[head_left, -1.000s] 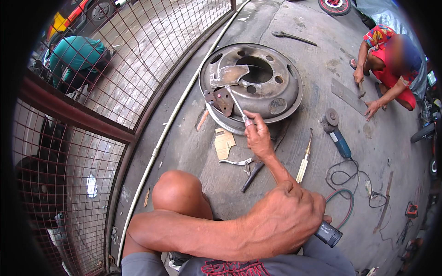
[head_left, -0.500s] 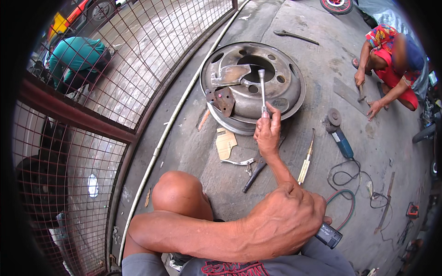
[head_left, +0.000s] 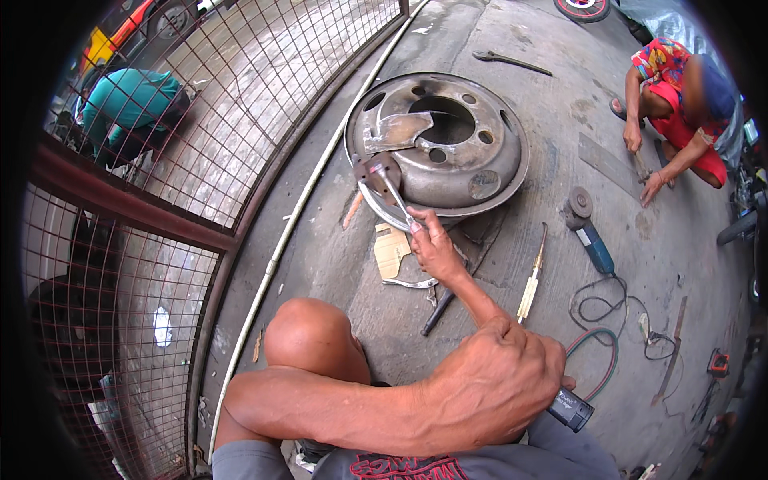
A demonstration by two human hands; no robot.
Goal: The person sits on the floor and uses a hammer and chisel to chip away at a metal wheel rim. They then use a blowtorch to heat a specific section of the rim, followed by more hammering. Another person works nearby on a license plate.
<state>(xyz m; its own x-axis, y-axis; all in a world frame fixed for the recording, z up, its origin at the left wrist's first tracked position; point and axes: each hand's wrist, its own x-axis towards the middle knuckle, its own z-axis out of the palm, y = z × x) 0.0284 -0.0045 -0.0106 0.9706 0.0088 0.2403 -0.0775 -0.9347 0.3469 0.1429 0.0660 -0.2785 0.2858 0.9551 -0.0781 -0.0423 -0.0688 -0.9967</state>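
Observation:
My right hand (head_left: 436, 248) grips a slim shiny metal rod (head_left: 402, 206) with a wider end. That end meets a dark metal plate with holes (head_left: 376, 174) on the near left rim of a steel truck wheel rim (head_left: 456, 172). Another bent metal piece (head_left: 398, 132) lies across the wheel's face, beside its centre hole. Across my body, my left hand (head_left: 512, 376) is closed in front of my right forearm; its grip is hidden. A black boxy item (head_left: 571, 410) sticks out below this hand.
Cut cardboard (head_left: 392, 252), locking pliers (head_left: 412, 282) and a dark bar (head_left: 437, 312) lie nearby. An angle grinder (head_left: 592, 240) with its cord is to the right; a wrench (head_left: 512, 62) lies beyond. A mesh fence (head_left: 232, 104) runs left. At far right a person (head_left: 680, 112) works over a flat plate (head_left: 608, 166).
My right hand has moved left and nearer, swinging the rod's tip from above the wheel's centre down to the plate with holes. My left hand stays put.

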